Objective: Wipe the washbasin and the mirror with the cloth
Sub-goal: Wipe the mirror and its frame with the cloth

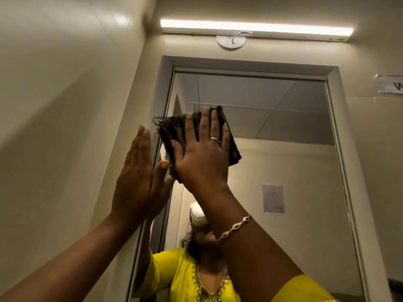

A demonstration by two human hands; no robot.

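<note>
I am holding my right hand (pixel 202 158) up flat, fingers spread; my left hand (pixel 135 171) beside it, fingers straight.

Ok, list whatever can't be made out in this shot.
Head view only:
Washbasin: outside the frame.
Cloth: mostly covered by the right hand pressing it on the mirror.
Wall sign: cut by the right edge, unreadable.
Reflected paper notice: text too small.
Left hand: edge-on, what it touches unclear.
</note>
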